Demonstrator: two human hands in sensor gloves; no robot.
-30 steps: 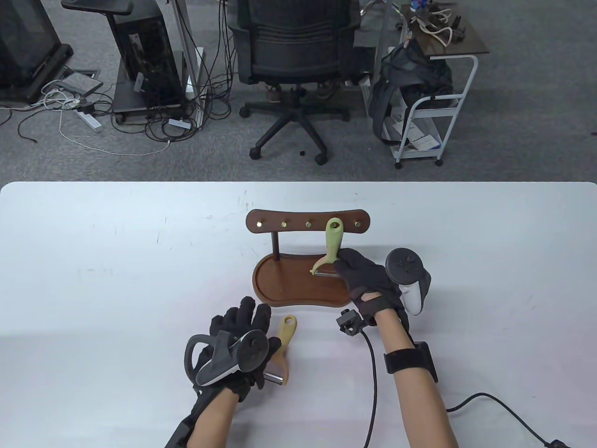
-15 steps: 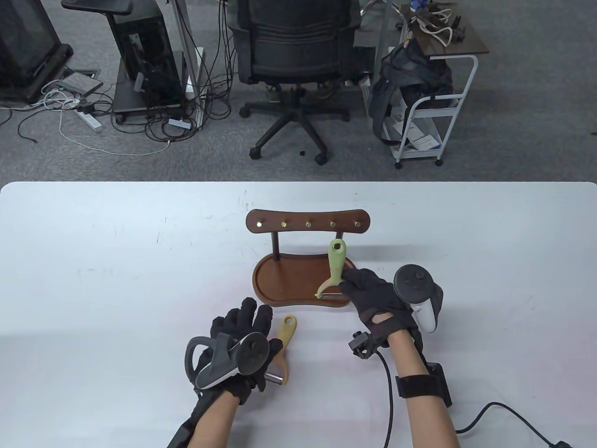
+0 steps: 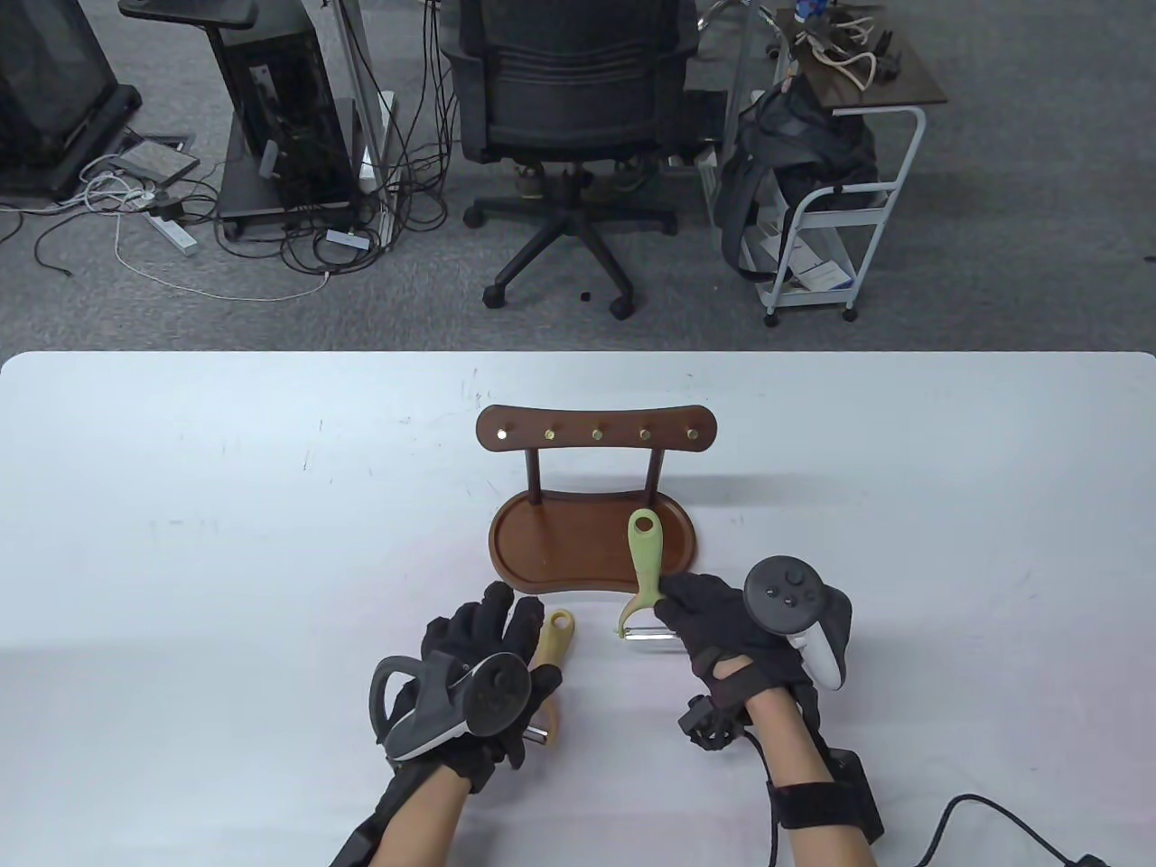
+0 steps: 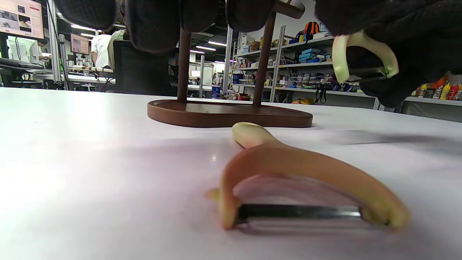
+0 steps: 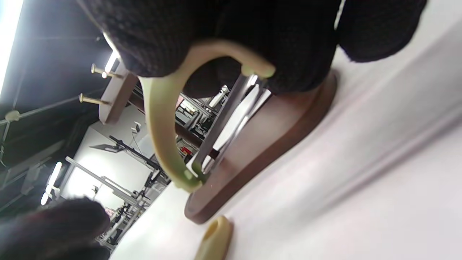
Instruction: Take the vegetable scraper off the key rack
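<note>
The brown wooden key rack [image 3: 596,433] stands mid-table with bare brass hooks and an oval base tray [image 3: 560,551]. My right hand [image 3: 713,623] grips the green vegetable scraper [image 3: 645,560] by its blade end, holding it off the hooks over the tray's front edge; its yoke shows in the right wrist view [image 5: 162,119]. My left hand [image 3: 488,650] rests flat on the table beside a yellow scraper [image 3: 553,664], which lies on the table and fills the left wrist view [image 4: 299,180]. The left fingers look spread.
The white table [image 3: 181,542] runs wide on both sides. A black cable [image 3: 984,813] trails from my right wrist at the front right. An office chair [image 3: 569,135] and a cart [image 3: 831,208] stand beyond the far edge.
My right hand has lifted the green scraper off its hook and drawn it toward me, down past the tray's front edge. The left hand has shifted slightly right.
</note>
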